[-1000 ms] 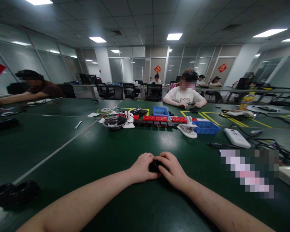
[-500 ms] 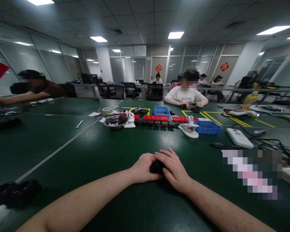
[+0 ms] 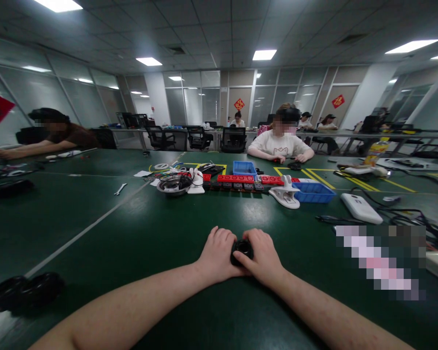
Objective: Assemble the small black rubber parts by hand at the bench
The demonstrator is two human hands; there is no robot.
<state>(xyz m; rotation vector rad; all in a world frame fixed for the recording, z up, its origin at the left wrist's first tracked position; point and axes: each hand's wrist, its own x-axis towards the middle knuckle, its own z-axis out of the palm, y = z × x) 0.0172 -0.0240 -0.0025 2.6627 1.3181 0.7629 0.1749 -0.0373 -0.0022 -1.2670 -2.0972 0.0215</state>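
Observation:
Close in front of me a small black ring-shaped part (image 3: 244, 249) rests on or just above the green table, its round opening facing up. What exactly it is, I cannot tell. My left hand (image 3: 219, 253) is curled around its left side, with the thumb along the near edge. From the other side my right hand (image 3: 263, 257) grips it, the thumb laid across the near left of its rim and the fingers bent round the right. Parts of the ring are hidden beneath both hands.
Across the table lie a metal bowl of cables (image 3: 173, 185), a red-and-black power strip (image 3: 235, 182), a white clip base (image 3: 286, 194) and a blue bin (image 3: 314, 191). Black rings (image 3: 25, 291) sit at left, a white device (image 3: 361, 208) at right. A co-worker (image 3: 279, 138) sits opposite.
My right hand's fingers, stretched over the top before, have drawn back and bent around the right side. The part's round opening now shows, with my right thumb on its rim.

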